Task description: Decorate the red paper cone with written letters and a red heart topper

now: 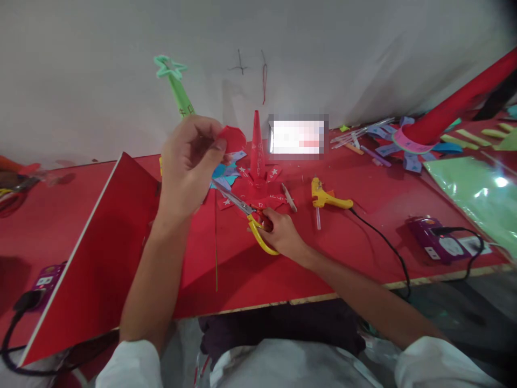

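My left hand (189, 167) is raised over the table and pinches a small red paper piece (234, 139) between thumb and fingers. Lower and to the right, my right hand (283, 231) grips yellow-handled scissors (260, 237), whose blades point up and left, below the red piece and apart from it. Behind the scissors a red paper cone (257, 145) with white writing stands upright on a red base with flaps. Blue paper pieces (226, 175) lie behind the scissor tips. A whitish stick-like item (288, 197) lies right of the base.
A yellow glue gun (327, 198) with a black cord lies right of centre. A red board (100, 258) leans upright at left. Purple power sockets (438, 240) sit at right. A green cone (180, 96) with a star stands behind my left hand. Another red cone (452, 108) is at right.
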The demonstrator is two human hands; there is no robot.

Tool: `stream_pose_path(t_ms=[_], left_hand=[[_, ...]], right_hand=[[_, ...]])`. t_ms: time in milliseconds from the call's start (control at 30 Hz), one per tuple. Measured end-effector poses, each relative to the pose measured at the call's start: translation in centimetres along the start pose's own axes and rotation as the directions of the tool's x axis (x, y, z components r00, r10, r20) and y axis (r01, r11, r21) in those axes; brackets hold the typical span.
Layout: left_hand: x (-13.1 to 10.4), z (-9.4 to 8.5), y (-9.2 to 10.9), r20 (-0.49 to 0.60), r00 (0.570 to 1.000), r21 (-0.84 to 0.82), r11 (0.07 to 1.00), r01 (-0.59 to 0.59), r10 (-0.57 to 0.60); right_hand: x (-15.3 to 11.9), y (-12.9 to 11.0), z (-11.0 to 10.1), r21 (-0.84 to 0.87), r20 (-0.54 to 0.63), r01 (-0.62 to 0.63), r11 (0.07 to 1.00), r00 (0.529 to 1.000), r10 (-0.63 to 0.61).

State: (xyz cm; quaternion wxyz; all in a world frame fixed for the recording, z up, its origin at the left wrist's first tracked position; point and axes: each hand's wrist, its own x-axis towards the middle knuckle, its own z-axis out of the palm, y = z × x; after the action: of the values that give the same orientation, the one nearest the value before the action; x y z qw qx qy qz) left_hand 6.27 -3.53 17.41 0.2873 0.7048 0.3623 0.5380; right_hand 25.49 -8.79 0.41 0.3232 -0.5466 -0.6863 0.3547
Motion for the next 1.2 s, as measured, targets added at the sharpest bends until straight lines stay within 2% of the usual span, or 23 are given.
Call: stream_pose_path(t_ms=[133,267,433,533,700,833,1000,1200], left_hand=[[-0.1,-0.1,0.4,-0.014,1.0,0.004,1.0,0.01,-0.01],[0.1,-0.4,-0.3,-0.068,0.998,0.061,0.998,0.016,-0.012],[0.4,-0.8,-0.7,-0.108,0.992,0.049,0.997,-0.057,0.063],[0.3,-0.5,-0.3,-0.049,0.998,0.114,0.993,-0.041,0.047],[-0.1,0.3,-0.1,0.053,0.997,0.282,0.959,0.039,-0.056],[-0.3,0.6,-0.6,0.093,0.995,0.283,0.959,0.012,-0.04],[-0.3,0.8,-0.8,0.091,0.995,0.315,0.949,-0.002,-0.028],[-0.4,1.1,-0.7,0.103,0.994,0.359,0.933,-0.012,-0.027]], right_hand=[[0.0,-0.3,-0.5,0.191,-0.061,0.022,0.981,0.998,-0.011],[-0.1,-0.6,-0.8,0.356,-0.068,0.02,0.934,0.998,0.004],[-0.3,0.2,-0.6,0.551,0.007,0.021,0.834,1.0,-0.03],[-0.6,0.5,-0.5,0.654,0.055,0.018,0.756,0.996,-0.071],[-0.9,-0.3,-0.6,0.644,0.049,0.076,0.761,0.989,-0.14],[-0.7,0.1,-0.3,0.654,0.046,0.064,0.754,0.991,-0.125],[-0.6,1.3,-0.1,0.671,0.067,0.059,0.739,0.988,-0.14],[-0.7,1.5,-0.1,0.66,0.057,0.052,0.75,0.991,-0.119]])
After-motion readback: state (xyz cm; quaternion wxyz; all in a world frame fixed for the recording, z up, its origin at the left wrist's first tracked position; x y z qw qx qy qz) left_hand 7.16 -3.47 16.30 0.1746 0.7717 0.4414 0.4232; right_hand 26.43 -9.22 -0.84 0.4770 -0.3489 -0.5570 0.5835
